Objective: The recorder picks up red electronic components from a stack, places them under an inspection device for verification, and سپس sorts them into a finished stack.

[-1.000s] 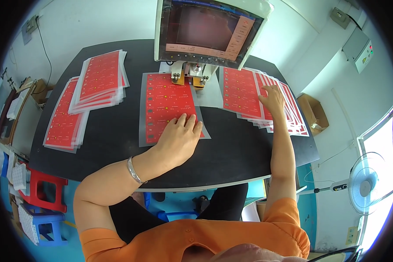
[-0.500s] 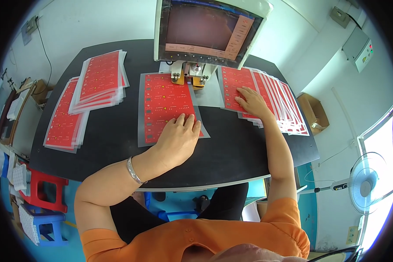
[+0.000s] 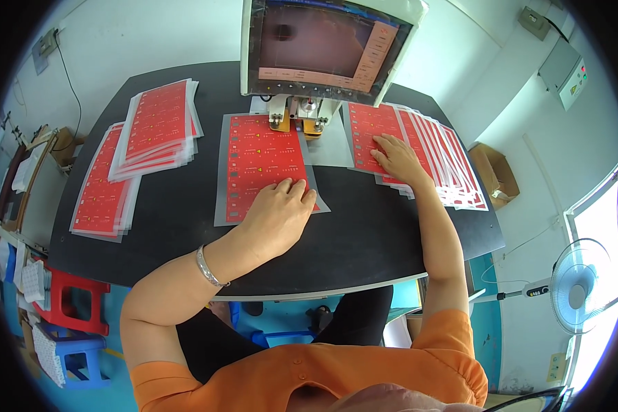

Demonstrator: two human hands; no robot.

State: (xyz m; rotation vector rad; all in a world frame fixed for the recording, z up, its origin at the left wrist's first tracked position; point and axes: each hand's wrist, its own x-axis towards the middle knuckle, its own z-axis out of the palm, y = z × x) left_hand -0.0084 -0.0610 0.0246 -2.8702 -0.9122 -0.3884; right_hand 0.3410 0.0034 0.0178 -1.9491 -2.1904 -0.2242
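A red printed sheet with clear margins (image 3: 261, 165) lies on the black table, its far edge under the clamp-like head (image 3: 296, 123) of a machine. On the sheet's near right part rests my left hand (image 3: 279, 214), palm down, fingers laid on it and slightly bent; a silver bracelet circles that wrist. To the right, my right hand (image 3: 399, 161) lies with fingers extended on the top sheet of a fanned stack of red sheets (image 3: 374, 127). Neither hand is lifting a sheet. Above the head stands a monitor (image 3: 316, 44) with a dark spot on its picture.
Two overlapping piles of red sheets, a far pile (image 3: 156, 123) and a near pile (image 3: 99, 199), lie at the table's left. Beyond the right edge are a cardboard box (image 3: 494, 175) and a fan (image 3: 578, 288). Red (image 3: 82, 295) and blue (image 3: 82, 360) stools stand at left.
A dark spot has appeared on the monitor's picture. The sheet under my left hand has shifted very slightly. My right hand stays on the stack.
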